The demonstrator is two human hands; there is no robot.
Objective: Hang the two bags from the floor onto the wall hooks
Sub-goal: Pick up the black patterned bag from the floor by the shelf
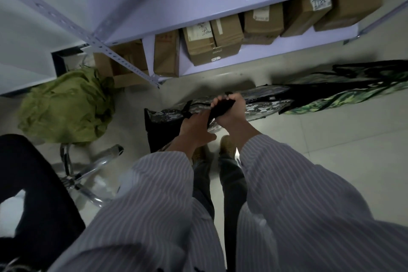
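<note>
A grey camouflage bag [268,100] with black straps stands on the floor below me, in front of the shelves. My right hand [231,109] is closed around its black handle straps at the top. My left hand [195,127] grips the bag's top edge and strap just left of the right hand. A second bag [344,88], green leaf-patterned with black handles, lies on the floor to the right, behind the first. No wall hooks are in view.
White metal shelving [220,6] full of cardboard boxes [212,42] rises straight ahead. A crumpled olive-green bag [66,106] lies at the left. An office chair with a chrome base [88,172] and black seat stands at lower left. My feet are under the hands.
</note>
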